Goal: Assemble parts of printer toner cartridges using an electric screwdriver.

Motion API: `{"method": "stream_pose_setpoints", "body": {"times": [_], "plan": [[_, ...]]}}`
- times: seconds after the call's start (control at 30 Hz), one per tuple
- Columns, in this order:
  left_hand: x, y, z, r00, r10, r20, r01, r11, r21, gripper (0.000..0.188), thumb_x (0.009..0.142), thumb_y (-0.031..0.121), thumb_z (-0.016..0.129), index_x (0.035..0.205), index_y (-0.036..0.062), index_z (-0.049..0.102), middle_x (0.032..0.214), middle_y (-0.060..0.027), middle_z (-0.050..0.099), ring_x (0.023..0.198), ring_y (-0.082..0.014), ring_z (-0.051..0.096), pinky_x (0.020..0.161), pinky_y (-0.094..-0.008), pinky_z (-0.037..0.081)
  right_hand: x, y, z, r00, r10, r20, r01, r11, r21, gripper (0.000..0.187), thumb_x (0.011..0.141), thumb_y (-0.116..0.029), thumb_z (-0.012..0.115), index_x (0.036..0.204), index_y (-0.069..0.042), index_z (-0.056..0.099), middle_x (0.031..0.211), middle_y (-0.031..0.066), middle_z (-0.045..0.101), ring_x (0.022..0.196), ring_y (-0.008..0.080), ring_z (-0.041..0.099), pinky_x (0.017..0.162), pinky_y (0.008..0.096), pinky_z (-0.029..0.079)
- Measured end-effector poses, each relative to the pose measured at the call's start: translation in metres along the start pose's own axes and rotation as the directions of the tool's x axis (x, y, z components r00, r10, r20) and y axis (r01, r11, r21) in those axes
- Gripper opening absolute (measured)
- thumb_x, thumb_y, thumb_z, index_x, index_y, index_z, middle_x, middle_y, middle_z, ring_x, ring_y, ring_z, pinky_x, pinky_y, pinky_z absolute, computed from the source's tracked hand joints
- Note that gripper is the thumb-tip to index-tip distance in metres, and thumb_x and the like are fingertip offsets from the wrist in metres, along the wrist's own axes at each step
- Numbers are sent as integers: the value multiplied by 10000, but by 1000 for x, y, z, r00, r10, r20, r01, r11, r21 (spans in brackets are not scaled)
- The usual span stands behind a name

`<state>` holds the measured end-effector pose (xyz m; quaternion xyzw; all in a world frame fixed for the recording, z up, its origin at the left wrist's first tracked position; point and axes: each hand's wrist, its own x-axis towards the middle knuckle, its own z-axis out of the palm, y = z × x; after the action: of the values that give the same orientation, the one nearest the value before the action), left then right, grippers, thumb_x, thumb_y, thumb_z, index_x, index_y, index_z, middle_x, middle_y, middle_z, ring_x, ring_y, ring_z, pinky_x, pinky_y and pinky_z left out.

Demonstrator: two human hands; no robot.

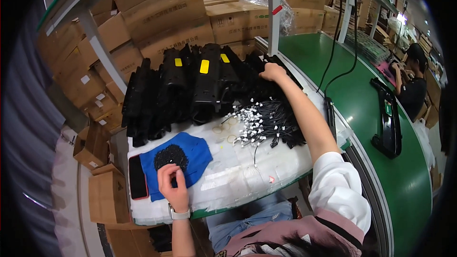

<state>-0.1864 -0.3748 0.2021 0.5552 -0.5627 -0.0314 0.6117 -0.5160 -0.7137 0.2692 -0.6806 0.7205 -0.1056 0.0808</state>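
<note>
My left hand (173, 188) is over the near edge of a pile of small black parts (170, 158) on a blue cloth (197, 154). Its fingers are curled together, and anything between them is too small to make out. Stretched out to the far right of the white-covered table, my right hand (274, 72) has its fingers bent down onto dark parts. What they grip there is hidden. Left of that hand stand several long black plastic housings (207, 88), some with yellow labels. Nearer lies a bundle of black cables with white connectors (254, 121).
A phone (138, 177) lies left of the cloth. Rubber bands (231, 124) lie near the cables. On the right, a green conveyor (357, 109) carries a black housing (388, 119). Another person (413, 83) works beyond it. Cardboard boxes (166, 14) are stacked behind the table.
</note>
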Motion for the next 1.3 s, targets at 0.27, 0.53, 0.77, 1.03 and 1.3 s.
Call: {"method": "stream_pose_setpoints", "body": {"times": [0.27, 0.53, 0.77, 1.03, 1.3], "plan": [[-2, -4, 2, 994, -59, 91, 58, 998, 19, 47, 778, -29, 611, 825, -23, 616, 837, -98, 603, 697, -166, 577, 605, -257, 462, 46, 25, 4, 987, 156, -31, -138, 939, 315, 542, 625, -294, 749, 1107, -68, 647, 1166, 150, 625, 1086, 310, 596, 884, 415, 485], [-4, -3, 2, 987, -66, 147, 61, 997, 39, 60, 768, -49, 597, 821, -27, 613, 809, -88, 598, 653, -148, 572, 590, -243, 463, 48, 27, -11, 883, 49, -466, 272, 756, 595, 352, 640, -289, 734, 823, 4, 669, 785, 193, 668, 781, 340, 653, 705, 393, 500], [-5, -1, 2, 983, -91, 160, 84, 995, 52, 61, 767, -47, 598, 823, -28, 612, 806, -92, 599, 653, -152, 573, 599, -247, 463, -47, 19, -87, 753, -345, -560, 655, 316, 687, 243, 835, -224, 672, 945, -15, 615, 787, -20, 579, 711, 57, 508, 677, 232, 419], [-13, -5, -3, 970, -229, 74, 240, 952, -191, 129, 881, 11, 559, 1005, -19, 575, 995, -65, 553, 823, -113, 567, 732, -228, 460, -240, -2, -40, 329, -944, -33, 899, 302, 316, 262, 715, -157, 691, 924, -26, 603, 868, 109, 594, 843, 286, 595, 653, 371, 490], [5, 8, -2, 982, -120, 146, 110, 991, 77, 56, 835, -1, 591, 889, -11, 603, 885, -85, 581, 817, -159, 565, 712, -250, 455, -250, -11, 33, 360, -933, 8, 888, 345, 303, 279, 701, -101, 688, 968, -68, 614, 876, 43, 531, 857, 222, 550, 621, 343, 504]]}}
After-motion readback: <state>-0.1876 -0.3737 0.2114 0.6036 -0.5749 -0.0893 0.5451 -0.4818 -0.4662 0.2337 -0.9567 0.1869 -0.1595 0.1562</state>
